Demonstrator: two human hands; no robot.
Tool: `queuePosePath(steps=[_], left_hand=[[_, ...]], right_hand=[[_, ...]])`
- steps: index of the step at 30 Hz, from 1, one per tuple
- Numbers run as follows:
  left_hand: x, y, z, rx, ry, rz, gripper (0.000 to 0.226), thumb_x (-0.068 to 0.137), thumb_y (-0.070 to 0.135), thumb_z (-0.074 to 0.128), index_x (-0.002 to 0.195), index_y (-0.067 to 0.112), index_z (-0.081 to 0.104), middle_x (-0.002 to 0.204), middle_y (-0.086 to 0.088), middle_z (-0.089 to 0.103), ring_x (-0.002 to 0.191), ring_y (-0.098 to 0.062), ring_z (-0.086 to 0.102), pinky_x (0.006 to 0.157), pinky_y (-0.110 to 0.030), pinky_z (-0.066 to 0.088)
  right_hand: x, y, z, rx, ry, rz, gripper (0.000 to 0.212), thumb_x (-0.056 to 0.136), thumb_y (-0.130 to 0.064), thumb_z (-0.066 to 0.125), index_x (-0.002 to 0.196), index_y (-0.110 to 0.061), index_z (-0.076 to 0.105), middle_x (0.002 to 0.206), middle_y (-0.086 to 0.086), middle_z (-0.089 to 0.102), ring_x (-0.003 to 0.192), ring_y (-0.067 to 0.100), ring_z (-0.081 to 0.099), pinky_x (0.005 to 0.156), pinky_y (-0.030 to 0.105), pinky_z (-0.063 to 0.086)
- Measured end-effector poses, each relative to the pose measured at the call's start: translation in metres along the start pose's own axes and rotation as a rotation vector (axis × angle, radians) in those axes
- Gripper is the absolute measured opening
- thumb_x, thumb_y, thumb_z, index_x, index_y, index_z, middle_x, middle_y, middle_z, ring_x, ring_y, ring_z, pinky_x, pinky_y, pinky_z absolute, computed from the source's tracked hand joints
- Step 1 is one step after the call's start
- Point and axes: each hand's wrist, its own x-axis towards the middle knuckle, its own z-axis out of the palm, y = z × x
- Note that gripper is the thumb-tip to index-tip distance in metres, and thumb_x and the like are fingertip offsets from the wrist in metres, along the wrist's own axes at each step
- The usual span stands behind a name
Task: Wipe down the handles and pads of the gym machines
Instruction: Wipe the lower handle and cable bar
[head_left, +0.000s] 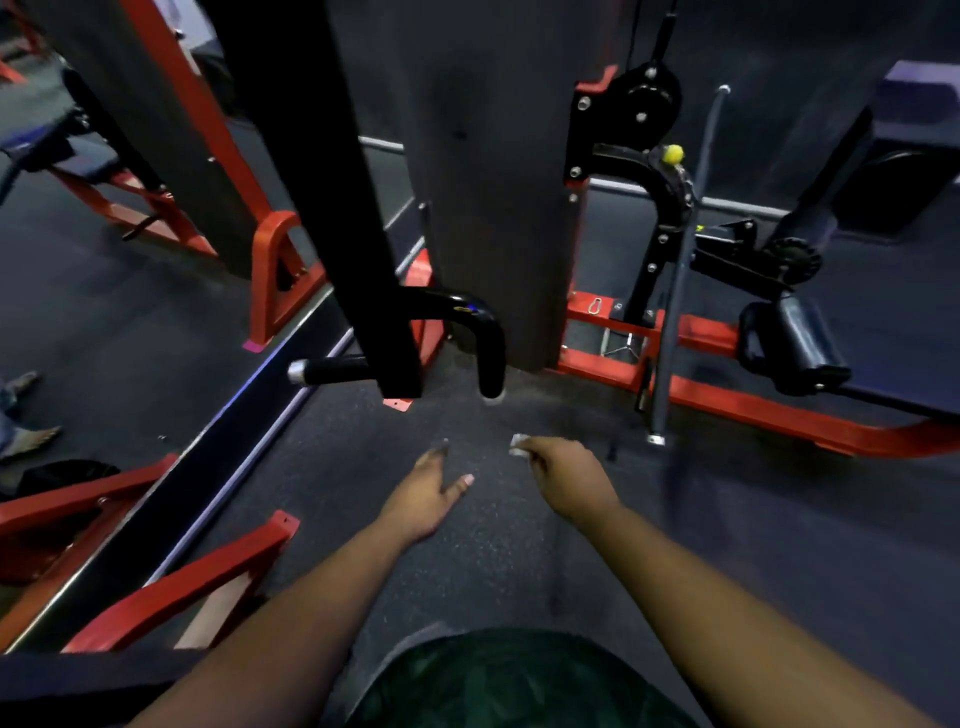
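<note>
Two hands reach out: left (434, 486) released; right (558, 475) pinches a small whitish, possibly crumpled, wipe (519, 445).

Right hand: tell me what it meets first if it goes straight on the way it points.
Probably the curved black handle. The right hand, pinching a small white cloth, points up and left toward it; only floor lies between, though depth is unclear.

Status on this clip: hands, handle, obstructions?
Left hand open, empty. Right hand pinching small white wipe. Black curved handle ahead, untouched. Black upright post stands beside it.
</note>
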Motion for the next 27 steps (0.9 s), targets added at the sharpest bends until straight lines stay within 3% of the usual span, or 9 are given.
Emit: queuePosePath(steps=[6,10,14,19,27], left_hand=[[0.027,0.087,0.062,0.104,-0.144,0.164,0.078,0.104,0.048,0.053,0.164,0.011,0.02,0.169,-0.013,0.024,0.155,-0.024,0.024,0.123,-0.03,0.02],[0.057,0.145,0.092,0.148,-0.173,0.251,0.075,0.104,0.047,0.055,0.162,0.012,0.025,0.167,-0.012,0.029,0.153,-0.024,0.03,0.121,-0.031,0.026],[0.096,0.195,0.116,0.177,-0.247,0.312,0.075,0.104,0.048,0.054,0.163,0.012,0.023,0.168,-0.01,0.027,0.153,-0.022,0.03,0.121,-0.03,0.026],[0.171,0.245,0.152,0.145,-0.288,0.299,0.076,0.103,0.049,0.055,0.162,0.011,0.026,0.166,-0.011,0.03,0.152,-0.023,0.032,0.121,-0.031,0.028],[0.299,0.297,0.177,0.044,-0.295,0.129,0.078,0.101,0.054,0.055,0.161,0.013,0.029,0.164,-0.012,0.035,0.149,-0.027,0.037,0.122,-0.037,0.031]], right_hand=[[-0.03,0.076,-0.046,0.083,0.09,0.23,0.027,0.095,-0.024,0.053,0.113,-0.031,0.072,0.12,-0.005,0.073,0.113,0.023,0.067,0.093,0.041,0.055],[-0.037,0.118,-0.079,0.07,0.13,0.336,0.027,0.093,-0.022,0.053,0.107,-0.033,0.074,0.112,-0.006,0.075,0.104,0.025,0.069,0.083,0.039,0.056],[-0.025,0.16,-0.104,0.08,0.138,0.4,0.031,0.091,-0.018,0.056,0.111,-0.033,0.074,0.114,-0.003,0.075,0.105,0.025,0.069,0.085,0.035,0.056],[0.021,0.22,-0.136,0.031,0.116,0.421,0.033,0.094,-0.016,0.056,0.116,-0.032,0.074,0.116,-0.001,0.074,0.107,0.026,0.068,0.083,0.032,0.052],[0.123,0.307,-0.189,0.079,0.107,0.408,0.036,0.09,-0.009,0.057,0.115,-0.028,0.075,0.117,-0.006,0.075,0.111,0.018,0.068,0.093,0.029,0.052]])
